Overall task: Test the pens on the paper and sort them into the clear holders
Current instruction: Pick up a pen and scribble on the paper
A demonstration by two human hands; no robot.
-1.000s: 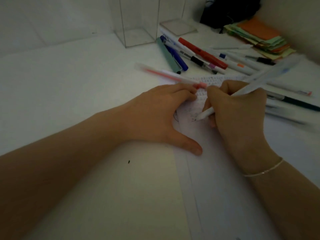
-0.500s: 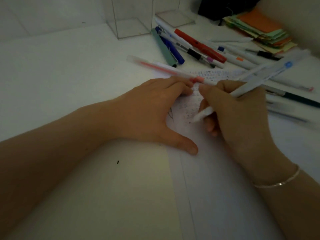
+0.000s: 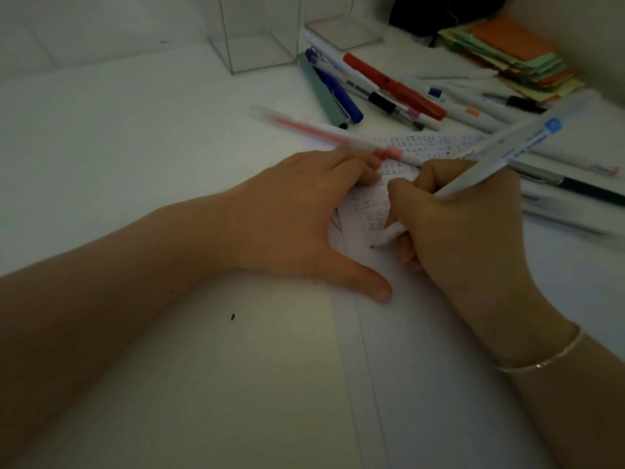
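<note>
The right hand (image 3: 473, 231) pinches a white pen (image 3: 500, 160), tip on the paper (image 3: 439, 367), which the left hand (image 3: 304, 214) presses flat.

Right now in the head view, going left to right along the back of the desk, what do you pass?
Clear holder → green pen → dark blue pen → red pen → stack of coloured paper.

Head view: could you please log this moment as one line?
step: testing pen | right hand: grips white pen, tip on paper | left hand: steadies paper | clear holders: empty
</note>
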